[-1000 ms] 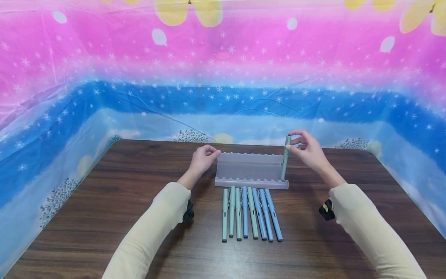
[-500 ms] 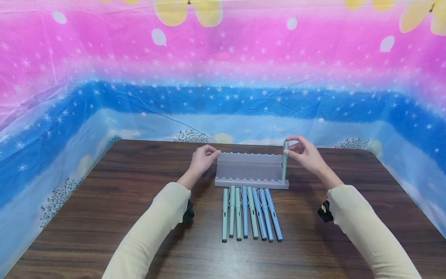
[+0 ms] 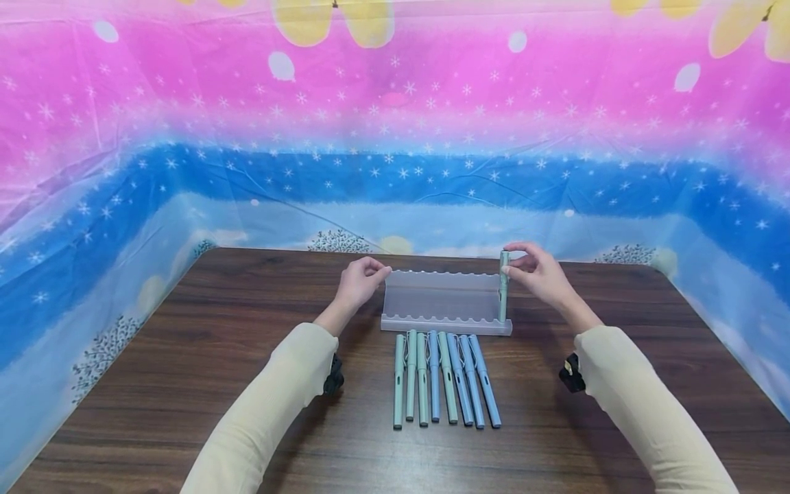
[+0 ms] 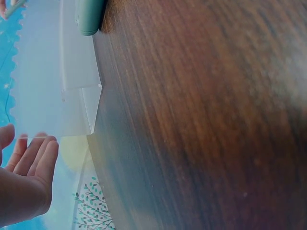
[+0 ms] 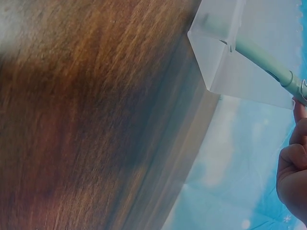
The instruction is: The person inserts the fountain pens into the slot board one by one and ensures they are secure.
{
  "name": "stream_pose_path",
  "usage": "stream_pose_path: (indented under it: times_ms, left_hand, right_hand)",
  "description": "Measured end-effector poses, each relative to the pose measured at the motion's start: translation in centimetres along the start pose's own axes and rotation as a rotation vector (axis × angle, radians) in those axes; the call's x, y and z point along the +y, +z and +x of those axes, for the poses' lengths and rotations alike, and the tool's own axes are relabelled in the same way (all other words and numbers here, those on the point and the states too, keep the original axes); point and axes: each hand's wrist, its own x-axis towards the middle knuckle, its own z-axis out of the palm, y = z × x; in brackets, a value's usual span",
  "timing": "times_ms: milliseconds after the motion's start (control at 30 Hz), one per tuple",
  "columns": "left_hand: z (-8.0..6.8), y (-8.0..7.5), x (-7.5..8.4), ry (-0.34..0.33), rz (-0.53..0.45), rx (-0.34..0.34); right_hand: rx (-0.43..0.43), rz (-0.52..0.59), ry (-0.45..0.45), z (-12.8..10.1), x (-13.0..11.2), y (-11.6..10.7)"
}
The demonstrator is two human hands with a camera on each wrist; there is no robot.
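Observation:
A frosted, see-through pen rack (image 3: 441,296) with scalloped edges stands on the table. My left hand (image 3: 360,281) pinches its upper left corner; in the left wrist view the fingers (image 4: 44,163) lie behind the panel and the thumb is in front. My right hand (image 3: 543,276) holds a light green pen (image 3: 503,296) near its top between thumb and fingers. That pen is upright at the rack's far right end, its lower end behind the front lip. In the right wrist view the green pen (image 5: 261,58) leans along the back panel, its tip showing dimly through the lip.
In front of the rack several capped pens lie side by side, green pens (image 3: 398,387) mostly on the left and blue pens (image 3: 485,384) on the right. All rest on a dark wooden table (image 3: 247,370). A patterned cloth (image 3: 395,171) hangs round the table's back and sides.
My right hand has lowered the green pen and moved it slightly left, bringing it more upright into the rack's right end. The left hand and the lying pens have stayed put.

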Motion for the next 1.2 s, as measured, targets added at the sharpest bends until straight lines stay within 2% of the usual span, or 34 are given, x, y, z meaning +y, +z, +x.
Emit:
stream_pose_path:
  times_ms: [800,1100,1200]
  left_hand:
    - [-0.1,0.0,-0.1,-0.012,-0.042,-0.017]
    - [0.0,0.0,-0.2,-0.016,-0.043,-0.021]
    - [0.1,0.0,-0.3,-0.014,-0.037,-0.02]
  right_hand:
    - [0.032,-0.058,0.046,-0.1,0.3,0.3]
    - [0.13,-0.054,0.05,-0.3,-0.2,-0.8]
    - [0.148,-0.057,0.03,-0.4,0.5,-1.2]
